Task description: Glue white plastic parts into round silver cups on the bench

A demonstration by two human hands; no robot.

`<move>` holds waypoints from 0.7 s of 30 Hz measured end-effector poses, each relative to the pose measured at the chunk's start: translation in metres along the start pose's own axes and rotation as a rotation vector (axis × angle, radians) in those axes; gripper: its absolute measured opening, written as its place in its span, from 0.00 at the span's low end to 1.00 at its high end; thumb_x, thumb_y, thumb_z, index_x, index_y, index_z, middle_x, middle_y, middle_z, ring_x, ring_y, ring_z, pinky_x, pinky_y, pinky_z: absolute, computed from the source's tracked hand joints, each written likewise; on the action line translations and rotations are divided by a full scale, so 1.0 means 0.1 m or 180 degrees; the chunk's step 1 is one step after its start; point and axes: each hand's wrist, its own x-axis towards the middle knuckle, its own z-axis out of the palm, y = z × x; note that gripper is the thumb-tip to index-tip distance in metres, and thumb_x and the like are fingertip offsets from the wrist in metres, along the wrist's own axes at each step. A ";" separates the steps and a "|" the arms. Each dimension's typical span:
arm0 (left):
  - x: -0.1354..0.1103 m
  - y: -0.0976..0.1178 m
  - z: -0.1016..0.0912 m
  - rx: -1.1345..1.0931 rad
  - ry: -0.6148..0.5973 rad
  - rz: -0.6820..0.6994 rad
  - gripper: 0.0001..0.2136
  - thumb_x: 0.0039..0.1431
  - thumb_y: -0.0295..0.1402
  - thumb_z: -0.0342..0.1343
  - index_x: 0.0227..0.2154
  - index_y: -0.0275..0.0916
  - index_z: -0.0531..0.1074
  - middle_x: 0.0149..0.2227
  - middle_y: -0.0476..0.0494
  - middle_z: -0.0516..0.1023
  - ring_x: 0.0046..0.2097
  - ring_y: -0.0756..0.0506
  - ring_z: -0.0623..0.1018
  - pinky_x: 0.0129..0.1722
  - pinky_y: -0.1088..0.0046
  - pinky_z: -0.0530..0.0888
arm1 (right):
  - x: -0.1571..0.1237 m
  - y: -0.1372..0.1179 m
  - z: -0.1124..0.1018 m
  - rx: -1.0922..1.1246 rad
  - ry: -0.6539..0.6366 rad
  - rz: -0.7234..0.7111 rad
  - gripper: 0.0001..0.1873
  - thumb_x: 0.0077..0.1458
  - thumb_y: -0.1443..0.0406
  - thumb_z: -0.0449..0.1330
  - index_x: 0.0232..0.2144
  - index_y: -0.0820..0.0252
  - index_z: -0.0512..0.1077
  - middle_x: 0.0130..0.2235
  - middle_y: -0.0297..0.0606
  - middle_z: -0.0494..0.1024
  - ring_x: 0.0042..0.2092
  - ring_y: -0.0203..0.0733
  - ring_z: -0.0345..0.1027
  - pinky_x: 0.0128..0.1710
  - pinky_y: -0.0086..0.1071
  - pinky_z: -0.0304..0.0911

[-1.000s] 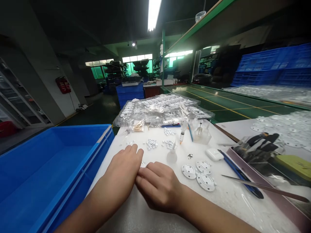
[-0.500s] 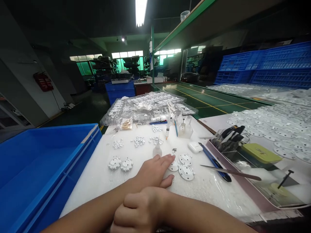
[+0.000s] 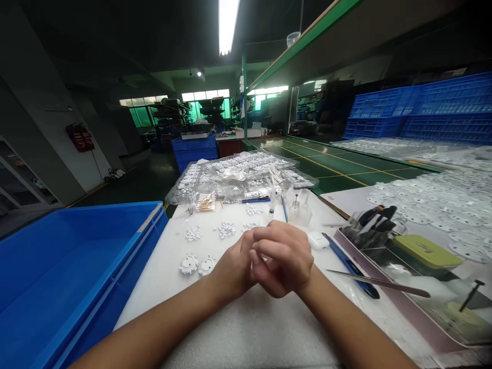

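My two hands meet over the middle of the white foam mat [image 3: 238,328]. My left hand [image 3: 230,266] is curled, its fingertips tucked against my right hand [image 3: 285,256]. The right hand's fingers bend over them in a loose clasp. Whatever lies between the fingers is hidden. Two round white toothed discs [image 3: 198,265] lie on the mat just left of my left hand. Small heaps of white parts [image 3: 226,229] sit beyond the hands.
A big blue crate [image 3: 77,266] stands at the left. Long tweezers [image 3: 380,283], a blue-handled tool [image 3: 351,266] and a white case [image 3: 318,240] lie to the right, beside a tray of tools [image 3: 403,302]. Clear blister trays [image 3: 238,174] fill the back.
Half a second ago my left hand reached right to the white discs while the right fist hung near me. Now both hands are clasped together mid-mat, hiding those discs.
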 end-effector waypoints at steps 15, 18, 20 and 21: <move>0.07 -0.18 -0.60 -0.1539 0.1419 -0.0121 0.30 0.50 0.30 0.63 0.54 0.45 0.55 0.47 0.42 0.69 0.47 0.46 0.74 0.46 0.71 0.75 | -0.06 0.16 0.17 -0.0995 -0.0835 0.0179 0.25 0.56 0.76 0.51 0.55 0.59 0.60 0.50 0.47 0.73 0.47 0.46 0.71 0.41 0.37 0.69; 0.07 -0.18 -0.59 -0.1439 0.1336 -0.0139 0.29 0.49 0.30 0.63 0.52 0.44 0.56 0.44 0.44 0.69 0.43 0.47 0.74 0.42 0.73 0.75 | -0.07 0.15 0.17 -0.1064 -0.0789 0.0308 0.21 0.58 0.75 0.51 0.53 0.58 0.62 0.47 0.45 0.75 0.44 0.44 0.72 0.38 0.33 0.69; 0.07 -0.18 -0.59 -0.1420 0.1248 -0.0181 0.27 0.50 0.31 0.62 0.51 0.42 0.57 0.43 0.44 0.69 0.41 0.48 0.74 0.38 0.74 0.75 | -0.07 0.13 0.17 -0.1064 -0.0735 0.0375 0.19 0.58 0.75 0.51 0.51 0.57 0.63 0.46 0.44 0.75 0.43 0.43 0.72 0.37 0.32 0.69; 0.06 -0.19 -0.59 -0.1417 0.1199 -0.0153 0.26 0.51 0.33 0.62 0.50 0.42 0.58 0.43 0.44 0.69 0.40 0.48 0.74 0.37 0.74 0.74 | -0.07 0.13 0.17 -0.1041 -0.0701 0.0412 0.18 0.59 0.75 0.51 0.50 0.57 0.64 0.45 0.44 0.75 0.43 0.43 0.72 0.37 0.31 0.69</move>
